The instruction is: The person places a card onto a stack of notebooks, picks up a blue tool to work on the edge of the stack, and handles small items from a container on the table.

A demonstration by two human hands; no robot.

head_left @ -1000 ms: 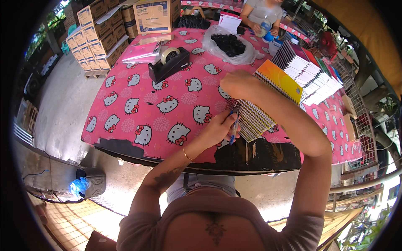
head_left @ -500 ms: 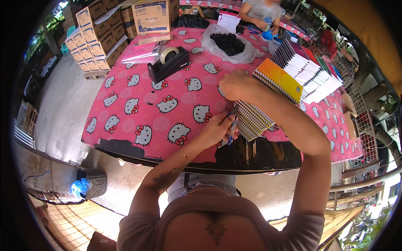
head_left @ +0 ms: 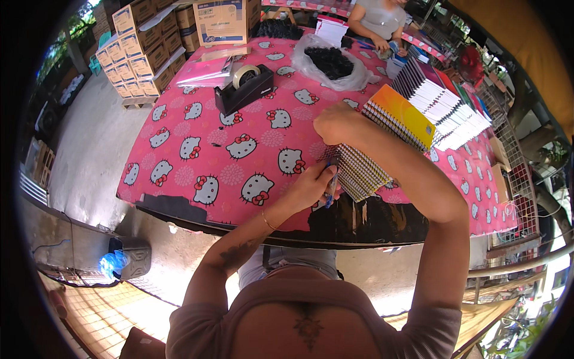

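1. The left hand (head_left: 311,186) is closed around a small blue tool (head_left: 330,190), which looks like pliers, though it is too small to be sure. Its tip sits at the near end of the notebook stack's spiral wires.
2. The right hand (head_left: 338,122) lies flat on top of the notebook stack (head_left: 362,170), fingers curled over its far end and pressing it down; it is clamped on the stack rather than holding anything loose.
3. The stack lies at about 3 o'clock from the table's centre, near the front edge of the pink tablecloth (head_left: 197,149), with its coil ends facing the person.
4. An orange-covered notebook (head_left: 400,113) leans just beyond the stack at 1 o'clock, and a fanned row of more notebooks (head_left: 448,110) runs on toward 2 o'clock.
5. A black tape dispenser (head_left: 245,88) stands at 11 o'clock, well apart from the hands; a clear bag of dark pieces (head_left: 332,63) sits at 12 o'clock.
6. The step in hand appears to be trimming or bending the coil ends of the stacked notebooks (a finishing step, by the look of it).
7. The next move likely calls for keeping the stack pinned while the tool shifts along to the neighbouring coil end, tip lined up squarely with the wire.
8. Another person (head_left: 379,18) works at the far side, hands kept to their own end.
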